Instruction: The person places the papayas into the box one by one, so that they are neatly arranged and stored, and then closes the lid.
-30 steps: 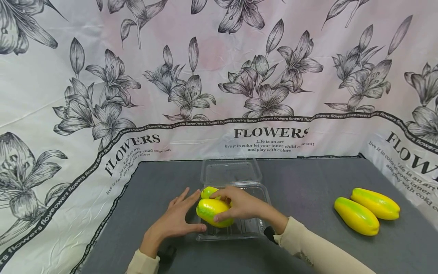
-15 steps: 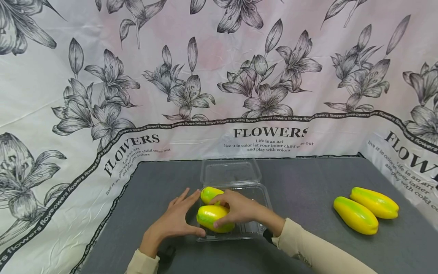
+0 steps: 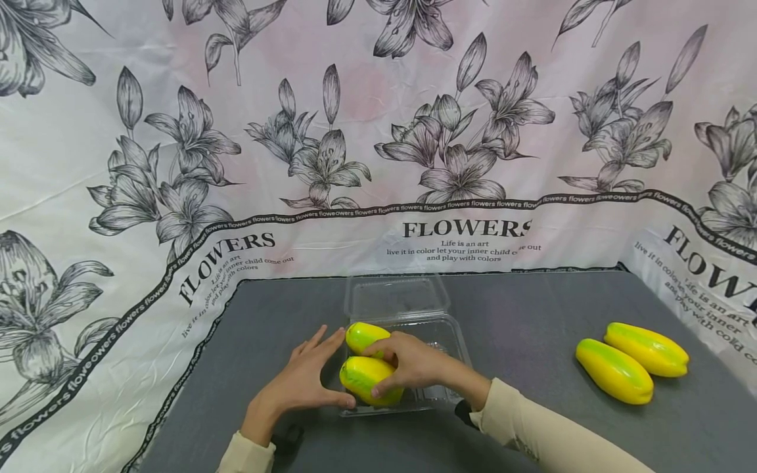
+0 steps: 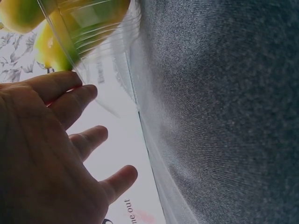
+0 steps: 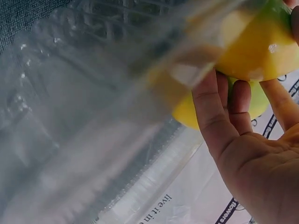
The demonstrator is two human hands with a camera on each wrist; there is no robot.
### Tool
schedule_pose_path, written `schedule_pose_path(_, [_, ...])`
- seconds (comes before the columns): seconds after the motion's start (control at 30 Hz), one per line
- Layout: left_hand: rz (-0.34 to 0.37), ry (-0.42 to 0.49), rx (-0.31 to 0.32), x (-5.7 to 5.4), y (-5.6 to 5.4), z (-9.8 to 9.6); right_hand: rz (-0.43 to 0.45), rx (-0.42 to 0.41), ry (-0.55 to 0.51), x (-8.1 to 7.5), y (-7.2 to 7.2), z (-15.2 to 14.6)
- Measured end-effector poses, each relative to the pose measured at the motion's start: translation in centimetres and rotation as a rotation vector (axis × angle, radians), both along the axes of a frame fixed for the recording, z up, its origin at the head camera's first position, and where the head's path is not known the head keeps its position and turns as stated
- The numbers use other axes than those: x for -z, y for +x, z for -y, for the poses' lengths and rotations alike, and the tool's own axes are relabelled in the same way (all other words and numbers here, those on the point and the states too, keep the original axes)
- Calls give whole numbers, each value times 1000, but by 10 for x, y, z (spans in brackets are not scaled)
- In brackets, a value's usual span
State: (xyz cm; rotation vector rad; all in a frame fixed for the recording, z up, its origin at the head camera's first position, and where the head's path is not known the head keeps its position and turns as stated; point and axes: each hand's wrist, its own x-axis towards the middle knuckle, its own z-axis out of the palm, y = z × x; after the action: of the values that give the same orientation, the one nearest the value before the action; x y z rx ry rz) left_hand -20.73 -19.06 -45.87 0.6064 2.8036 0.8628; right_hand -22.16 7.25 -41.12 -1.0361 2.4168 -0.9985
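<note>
A clear plastic clamshell box (image 3: 459, 341) stands on the grey table with its lid (image 3: 397, 295) folded back. Two yellow-green papayas lie side by side in its left part. My right hand (image 3: 414, 361) grips the nearer papaya (image 3: 358, 376), thumb on the front and fingers behind; the right wrist view shows this papaya (image 5: 257, 51) between thumb and fingers. The farther papaya (image 3: 362, 336) sits just behind, partly covered by my right fingers. At the box's left side is my left hand (image 3: 301, 378), fingers spread; in the left wrist view its fingertips (image 4: 70, 80) touch the clear wall.
Two more papayas rest on the table to the right, a front one (image 3: 615, 371) and a rear one (image 3: 647, 349), close together. A floral-printed cloth (image 3: 331, 243) hangs behind and along the table's sides.
My right hand has lowered the nearer papaya into the box, slightly toward me, so more of the farther papaya shows. The left hand has stayed in place.
</note>
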Motion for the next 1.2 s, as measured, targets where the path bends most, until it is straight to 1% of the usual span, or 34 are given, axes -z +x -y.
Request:
schedule_pose_path(0.2, [-2, 3, 2, -1, 0, 0, 13, -28, -23, 1, -1, -2])
schedule_pose_path(0.37, [-1, 1, 3, 0, -1, 0, 34, -33, -13, 2, -2, -3])
schedule_pose_path(0.5, [-4, -3, 4, 1, -1, 1, 25, -30, -1, 4, -1, -4])
schedule_pose_path(0.67, [-2, 1, 3, 1, -1, 0, 5, -46, -5, 4, 0, -6])
schedule_pose_path(0.87, [4, -5, -2, 1, 0, 0, 21, -67, -31, 3, 0, -11])
schedule_pose_path(1.0, [7, -5, -5, 1, 0, 0, 24, -54, -37, 1, 1, -18])
schedule_pose_path(1.2, [13, 0, -7, 1, 0, 0, 54, -1, -42, -5, 2, -33])
